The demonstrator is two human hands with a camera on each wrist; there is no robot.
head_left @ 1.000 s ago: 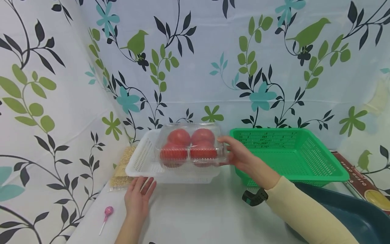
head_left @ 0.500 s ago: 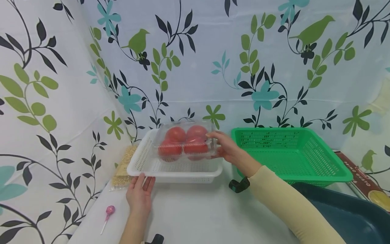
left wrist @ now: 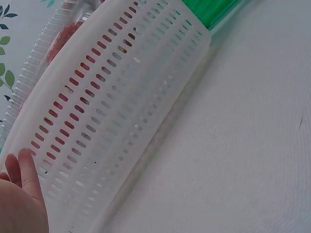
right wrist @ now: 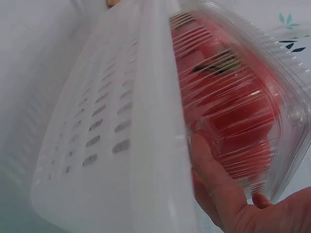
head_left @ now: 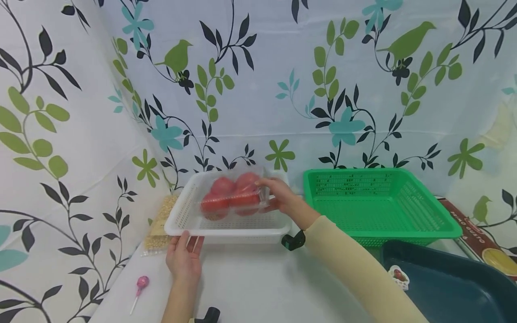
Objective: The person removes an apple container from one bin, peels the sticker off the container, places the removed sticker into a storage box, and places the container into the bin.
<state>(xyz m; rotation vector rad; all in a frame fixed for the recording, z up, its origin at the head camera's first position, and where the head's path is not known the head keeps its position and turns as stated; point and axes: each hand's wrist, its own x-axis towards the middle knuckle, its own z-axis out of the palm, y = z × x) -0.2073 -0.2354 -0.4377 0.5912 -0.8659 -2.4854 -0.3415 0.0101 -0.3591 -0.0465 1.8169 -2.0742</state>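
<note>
A clear plastic clamshell pack of tomatoes [head_left: 230,195] is tilted over the white slotted basket [head_left: 238,233], at least partly inside its rim. My right hand [head_left: 282,197] grips the pack at its right end; in the right wrist view, fingers [right wrist: 214,177] lie along the ribbed plastic, beyond the basket's rim. Whether the pack touches the basket floor cannot be made out. My left hand [head_left: 183,260] is at the basket's front left corner, fairly straight fingers [left wrist: 30,177] touching its outer wall just under the rim.
To the right stands a green basket [head_left: 387,233], with a dark blue tray [head_left: 452,287] in front and a brown box [head_left: 476,233] behind. A bag of pale grains [head_left: 159,224] lies left of the white basket. A pink lollipop [head_left: 142,282] lies front left.
My right hand has carried the tomato pack left and slightly down, further over the white basket. The left hand stays by the front left corner. More of the dark blue tray now shows.
</note>
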